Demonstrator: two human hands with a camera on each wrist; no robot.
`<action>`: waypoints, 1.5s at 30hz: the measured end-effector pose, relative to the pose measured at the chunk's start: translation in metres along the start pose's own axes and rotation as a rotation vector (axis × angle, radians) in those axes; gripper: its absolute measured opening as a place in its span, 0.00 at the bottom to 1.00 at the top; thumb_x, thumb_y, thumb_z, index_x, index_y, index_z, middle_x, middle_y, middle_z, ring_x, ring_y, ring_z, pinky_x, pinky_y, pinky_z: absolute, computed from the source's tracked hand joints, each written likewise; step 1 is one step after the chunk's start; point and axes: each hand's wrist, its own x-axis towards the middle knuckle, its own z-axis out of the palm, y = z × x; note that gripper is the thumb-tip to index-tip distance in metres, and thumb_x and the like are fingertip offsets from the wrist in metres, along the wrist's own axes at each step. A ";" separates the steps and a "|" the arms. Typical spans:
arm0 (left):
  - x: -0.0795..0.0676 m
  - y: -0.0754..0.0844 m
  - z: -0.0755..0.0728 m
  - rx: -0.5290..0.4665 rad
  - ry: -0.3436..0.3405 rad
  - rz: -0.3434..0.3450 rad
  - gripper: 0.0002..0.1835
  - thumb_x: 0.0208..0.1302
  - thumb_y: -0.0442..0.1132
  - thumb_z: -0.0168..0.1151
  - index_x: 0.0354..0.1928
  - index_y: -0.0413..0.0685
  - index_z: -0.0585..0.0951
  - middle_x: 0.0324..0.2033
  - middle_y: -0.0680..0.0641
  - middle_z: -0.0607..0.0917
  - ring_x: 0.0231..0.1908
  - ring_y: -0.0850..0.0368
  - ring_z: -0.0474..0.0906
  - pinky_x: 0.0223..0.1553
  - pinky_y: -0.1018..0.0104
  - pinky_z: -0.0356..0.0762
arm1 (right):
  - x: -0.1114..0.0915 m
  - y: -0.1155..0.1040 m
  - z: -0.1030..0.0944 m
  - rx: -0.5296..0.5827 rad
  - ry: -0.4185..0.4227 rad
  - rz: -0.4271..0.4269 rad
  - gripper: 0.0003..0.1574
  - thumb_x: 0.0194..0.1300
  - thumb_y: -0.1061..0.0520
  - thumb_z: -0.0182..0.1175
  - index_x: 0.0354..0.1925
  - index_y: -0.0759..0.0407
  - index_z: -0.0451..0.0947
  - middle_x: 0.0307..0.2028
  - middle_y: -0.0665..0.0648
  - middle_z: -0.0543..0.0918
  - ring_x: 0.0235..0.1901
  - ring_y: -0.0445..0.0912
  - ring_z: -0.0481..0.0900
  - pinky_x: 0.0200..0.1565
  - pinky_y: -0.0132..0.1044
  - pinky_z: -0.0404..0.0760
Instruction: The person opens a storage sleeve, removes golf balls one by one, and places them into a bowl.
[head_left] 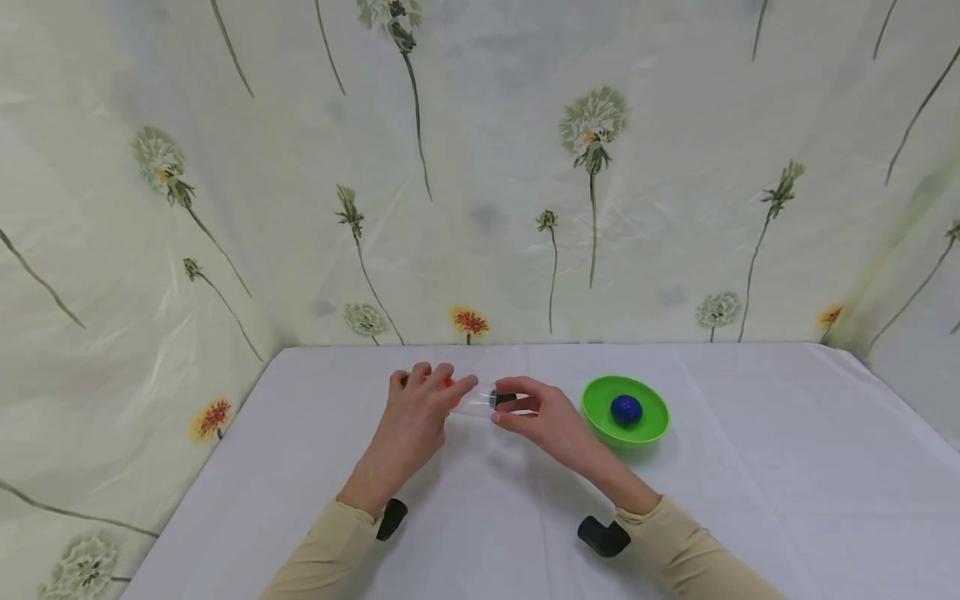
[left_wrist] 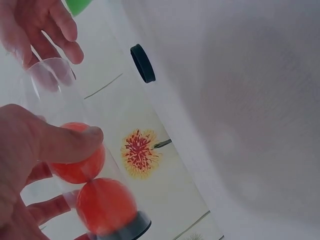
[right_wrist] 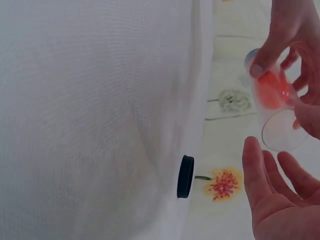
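Note:
My left hand (head_left: 420, 408) grips a clear plastic tube (left_wrist: 57, 100), its thumb and fingers wrapped round the side. Inside the tube are two orange-red balls (left_wrist: 106, 206), one behind the other, and a dark cap (left_wrist: 131, 227) closes the end by the left hand. The tube's other end is uncapped and points toward my right hand (head_left: 540, 417). That hand's fingers (right_wrist: 257, 172) are spread and slightly bent beside the open rim, with nothing seen in them. A loose black lid (right_wrist: 185, 176) lies on the table beyond the hands.
To the right of my right hand, a green bowl (head_left: 652, 425) holds a dark blue ball (head_left: 626, 410). A white cloth covers the table (head_left: 787, 467). Behind the table hangs a flower-patterned curtain (head_left: 487, 167).

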 end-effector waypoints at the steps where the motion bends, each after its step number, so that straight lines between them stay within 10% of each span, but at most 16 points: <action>1: 0.000 0.000 0.000 0.001 0.004 0.002 0.31 0.54 0.27 0.69 0.57 0.62 0.76 0.49 0.49 0.75 0.48 0.47 0.68 0.46 0.48 0.65 | 0.002 0.005 0.001 0.006 -0.001 -0.002 0.31 0.63 0.54 0.68 0.62 0.58 0.73 0.57 0.62 0.78 0.50 0.50 0.81 0.48 0.42 0.81; 45: -0.005 -0.002 0.004 -0.035 -0.008 -0.042 0.35 0.51 0.27 0.72 0.60 0.62 0.75 0.52 0.48 0.74 0.52 0.47 0.67 0.49 0.45 0.65 | 0.001 -0.001 0.010 -0.011 0.090 0.042 0.30 0.61 0.60 0.69 0.62 0.55 0.75 0.55 0.55 0.79 0.48 0.50 0.81 0.46 0.41 0.82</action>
